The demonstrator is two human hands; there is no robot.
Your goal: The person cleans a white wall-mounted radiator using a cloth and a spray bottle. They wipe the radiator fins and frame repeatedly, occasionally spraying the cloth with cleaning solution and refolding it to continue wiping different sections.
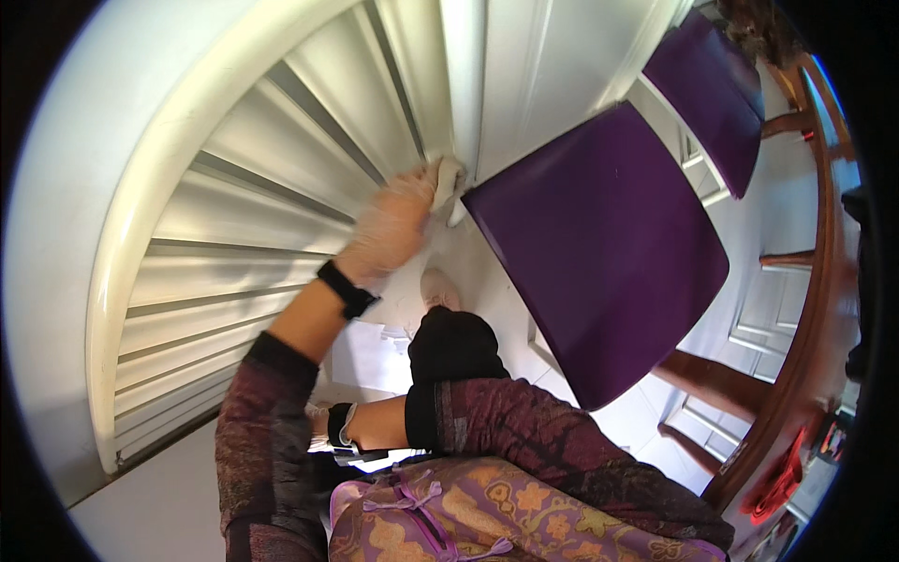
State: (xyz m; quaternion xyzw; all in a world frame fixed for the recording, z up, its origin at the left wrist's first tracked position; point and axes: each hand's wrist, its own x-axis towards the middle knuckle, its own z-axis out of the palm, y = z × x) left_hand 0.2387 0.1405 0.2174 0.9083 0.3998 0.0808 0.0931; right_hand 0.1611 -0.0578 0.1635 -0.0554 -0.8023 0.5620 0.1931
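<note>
My left hand (393,218), in a clear thin glove and slightly blurred, is shut on a white cloth (447,181). The cloth is pressed to the edge of a white slatted panel (246,183), beside a white upright (465,84). A black band circles that wrist. Lower down, my right hand (319,426) reaches across to the left; my left sleeve hides most of it, so its grip is not visible. A dark band and a pale band sit at the right wrist. The corner of a purple chair seat (597,253) lies just right of the cloth.
Another purple chair (709,98) stands farther off at upper right. A dark wooden table edge (779,393) curves down the right side, with a red cloth-like item (776,485) near it. My shoe (439,286) is on the pale floor, near a white sheet (365,357).
</note>
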